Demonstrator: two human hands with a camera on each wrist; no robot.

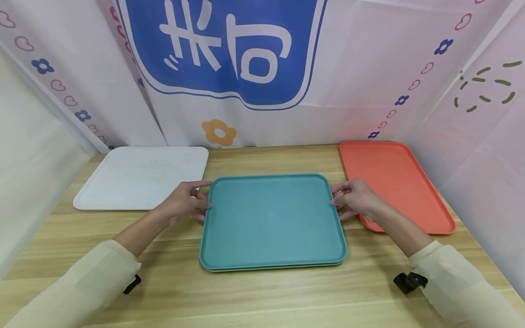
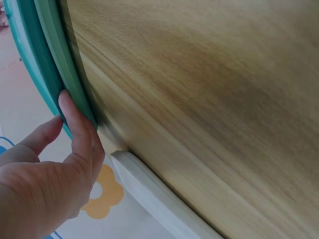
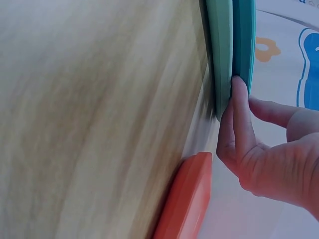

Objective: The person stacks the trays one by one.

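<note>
A teal tray lies on top of a lighter green tray, the two stacked in the middle of the table. At its left edge my left hand pinches the teal tray, thumb on the rim and a fingertip at the seam between the trays. On the opposite edge my right hand grips the same tray in a similar way. From the head view, the lower tray is mostly hidden, with only a thin strip along the front. In the right wrist view, the light green tray shows its side.
A white tray lies at the back left, beside my left hand. An orange-red tray lies at the right, partly under my right hand and wrist. Printed cloth hangs behind the wooden table and along its right side.
</note>
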